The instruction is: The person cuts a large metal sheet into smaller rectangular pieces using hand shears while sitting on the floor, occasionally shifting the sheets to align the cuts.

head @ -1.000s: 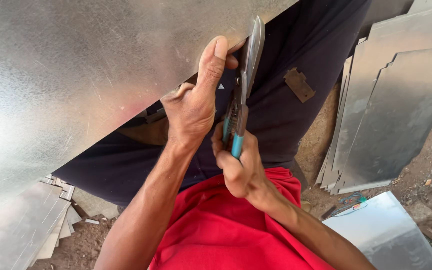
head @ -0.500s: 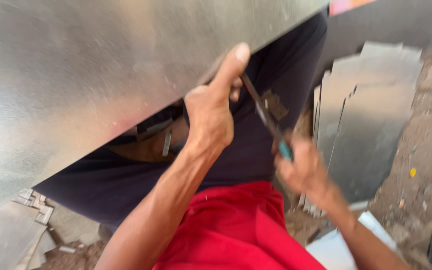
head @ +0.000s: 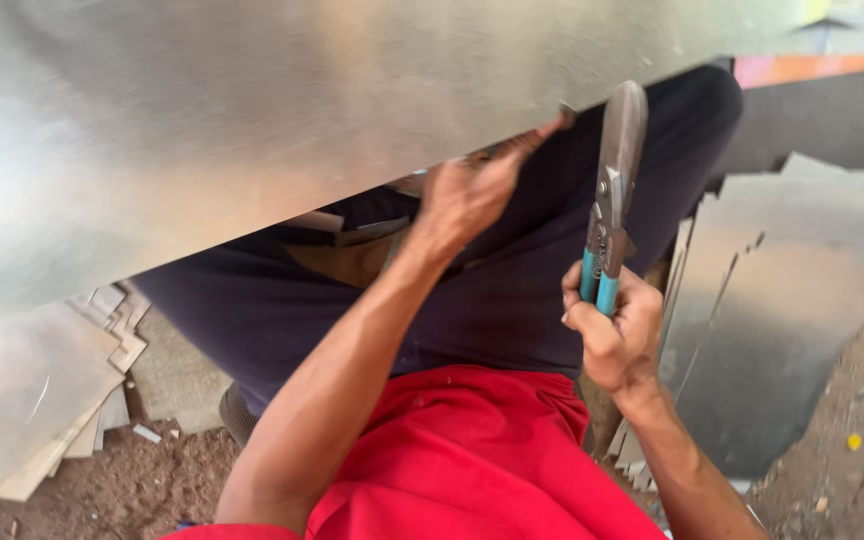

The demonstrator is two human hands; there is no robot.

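Tin snips (head: 612, 200): metal blades, teal-handled, upright in the right hand (head: 614, 335), fist wrapped tight around the grips, blades closed, tips just below the edge of the metal sheet (head: 252, 110). Left hand (head: 472, 190): beside the snips, fingers pinching that sheet's lower edge. Beyond the right hand, cut sheets (head: 792, 300) lean on dirt.

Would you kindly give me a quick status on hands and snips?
Left hand gripping sheet metal edge. Right hand shut on snips, blades closed, just below the edge. Nothing between them.
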